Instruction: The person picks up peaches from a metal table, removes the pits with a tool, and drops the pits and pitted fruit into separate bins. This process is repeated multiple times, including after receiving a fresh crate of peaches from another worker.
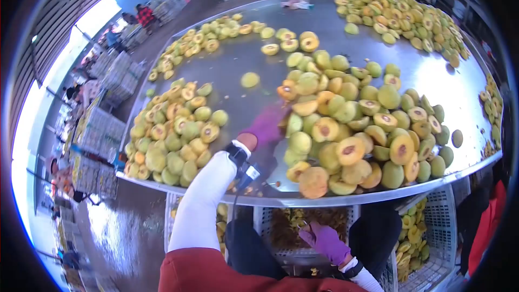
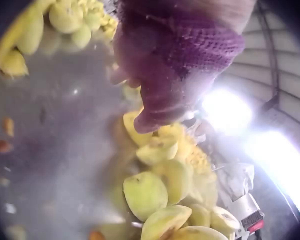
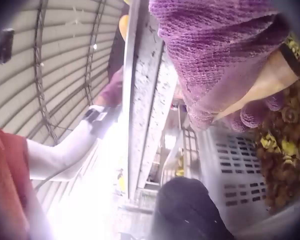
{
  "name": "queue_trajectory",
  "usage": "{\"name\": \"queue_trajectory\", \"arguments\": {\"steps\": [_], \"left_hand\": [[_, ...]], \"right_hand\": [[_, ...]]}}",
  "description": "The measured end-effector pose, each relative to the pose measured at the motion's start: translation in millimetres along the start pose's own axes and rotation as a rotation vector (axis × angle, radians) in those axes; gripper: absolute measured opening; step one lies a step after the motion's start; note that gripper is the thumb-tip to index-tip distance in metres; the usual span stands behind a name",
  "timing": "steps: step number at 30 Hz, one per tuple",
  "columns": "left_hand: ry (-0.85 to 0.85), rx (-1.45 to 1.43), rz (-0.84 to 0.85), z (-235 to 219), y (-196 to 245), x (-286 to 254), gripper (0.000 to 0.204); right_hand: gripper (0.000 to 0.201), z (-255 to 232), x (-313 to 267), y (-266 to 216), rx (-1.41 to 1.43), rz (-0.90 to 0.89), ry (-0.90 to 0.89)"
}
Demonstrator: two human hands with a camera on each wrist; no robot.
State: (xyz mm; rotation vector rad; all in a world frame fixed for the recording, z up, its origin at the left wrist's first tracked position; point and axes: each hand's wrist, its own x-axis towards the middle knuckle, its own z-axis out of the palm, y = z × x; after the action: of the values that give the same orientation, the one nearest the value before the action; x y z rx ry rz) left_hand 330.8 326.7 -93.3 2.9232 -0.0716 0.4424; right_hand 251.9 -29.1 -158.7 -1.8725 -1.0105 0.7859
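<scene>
Purple knit gloves covered both hands. The left hand (image 1: 269, 125) was at the left edge of a large heap of halved fruit (image 1: 351, 151) on the metal counter (image 1: 243, 105); it was blurred, and I could not tell whether its fingers were spread or pinching a piece. On that wrist a small device (image 1: 250, 175) bore a white label — its print too small to read. In the left wrist view, a pale object (image 2: 247, 216) with a dark panel and a red edge carried marks that could not be made out either.

The halved fruit had pale green to yellow skin and yellow-orange cut faces, many with a brown centre. A smaller heap (image 1: 173, 140) lay at the counter's left, and one piece (image 1: 250, 80) sat alone between the two. Another pile (image 1: 400, 16) covered the far right corner.

Below the counter's edge, the right hand (image 3: 225, 65) curled its fingers round a tan, tapering piece (image 3: 270, 80), dark at one end — I could not tell what it was. Beside it stood a pale slotted crate (image 3: 237, 165) with brown and yellow scraps (image 3: 290, 150) inside.
</scene>
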Motion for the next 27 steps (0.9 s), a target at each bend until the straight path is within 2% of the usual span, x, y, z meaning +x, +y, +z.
{"name": "queue_trajectory", "arguments": {"steps": [1,3,4,6,7,9,10,11,12,13,15,16,17,18,19,20,21,22,23,24,25,27], "left_hand": [[-0.007,-0.025,0.026,5.4,-3.4,19.0,0.059],[-0.311,0.102,-0.103,5.6,-16.6,34.3,0.062],[-0.328,0.09,-0.099,2.8,-11.7,27.0,0.062],[-0.192,-0.609,-0.559,-25.7,6.2,4.7,0.053],[-0.189,-0.586,-0.581,-43.7,19.0,-9.2,0.053],[0.118,-1.292,-0.692,-78.0,51.6,-44.5,0.046],[0.127,-1.265,-0.718,-88.0,69.6,-63.3,0.046],[0.306,-1.329,-0.755,-92.7,89.3,-80.6,0.048],[0.489,-1.389,-0.787,-94.2,105.8,-96.7,0.051],[0.494,-1.372,-0.817,-92.6,119.2,-112.0,0.051],[0.65,-1.28,-0.806,-84.8,142.9,-137.9,0.057],[0.655,-1.45,-0.773,-82.4,152.3,-148.8,0.056],[0.64,-1.457,-0.795,-73.6,158.7,-161.1,0.056],[0.651,-1.299,-0.828,-60.5,164.1,-175.1,0.054],[0.624,-0.964,-0.68,-51.5,177.7,-182.9,0.053],[0.64,-0.614,-0.56,-42.5,191.2,-190.7,0.059],[0.627,-0.633,-0.571,-42.8,200.2,-194.5,0.059],[0.623,-0.905,-0.575,-43.1,207.2,-195.0,0.057],[0.615,-1.176,-0.572,-45.0,214.9,-194.7,0.055],[0.612,-1.11,-0.54,-43.8,221.9,-196.0,0.051],[0.611,-1.044,-0.508,-42.6,229.1,-197.6,0.048],[0.637,-0.885,-0.475,-28.2,226.0,-206.9,0.068]], "right_hand": [[0.035,-6.9,-4.0,4.1,-0.002,0.029,0.023],[0.034,-16.3,-13.2,6.5,-0.058,0.1,0.037],[0.034,-17.4,-17.3,5.6,-0.048,0.118,0.033],[0.033,-20.6,-14.9,1.7,-0.141,0.039,0.082],[0.033,-23.3,-12.6,-5.5,-0.124,0.018,0.065],[0.031,-25.8,-13.8,-24.1,0.008,0.051,0.099],[0.028,-20.2,-13.5,-21.4,-0.001,0.044,0.086],[0.028,-15.5,-11.1,-17.3,0.017,0.03,0.063],[0.027,-10.3,-8.7,-13.5,-0.093,-0.057,0.057],[0.027,-3.5,-8.5,-15.3,-0.2,-0.138,0.051],[0.025,-2.0,-5.0,-41.5,-0.098,-0.178,0.076],[0.023,-4.7,-2.8,-57.3,-0.013,-0.211,0.131],[0.023,-8.2,-0.8,-73.7,-0.058,-0.273,0.182],[0.024,-11.4,1.2,-88.9,-0.108,-0.334,0.232],[0.024,-12.2,3.3,-101.1,-0.106,-0.31,0.223],[0.026,-12.5,5.7,-111.3,-0.144,-0.409,0.269],[0.028,-12.2,5.0,-115.7,-0.189,-0.508,0.315],[0.028,-11.6,2.7,-116.2,-0.198,-0.49,0.309],[0.03,-11.0,0.3,-116.1,-0.269,-0.45,0.23],[0.031,-10.4,-2.9,-115.0,-0.338,-0.41,0.149],[0.031,-10.0,-4.8,-112.5,-0.345,-0.4,0.141],[0.032,-7.9,-8.3,-107.5,-0.443,-0.391,0.098]]}}
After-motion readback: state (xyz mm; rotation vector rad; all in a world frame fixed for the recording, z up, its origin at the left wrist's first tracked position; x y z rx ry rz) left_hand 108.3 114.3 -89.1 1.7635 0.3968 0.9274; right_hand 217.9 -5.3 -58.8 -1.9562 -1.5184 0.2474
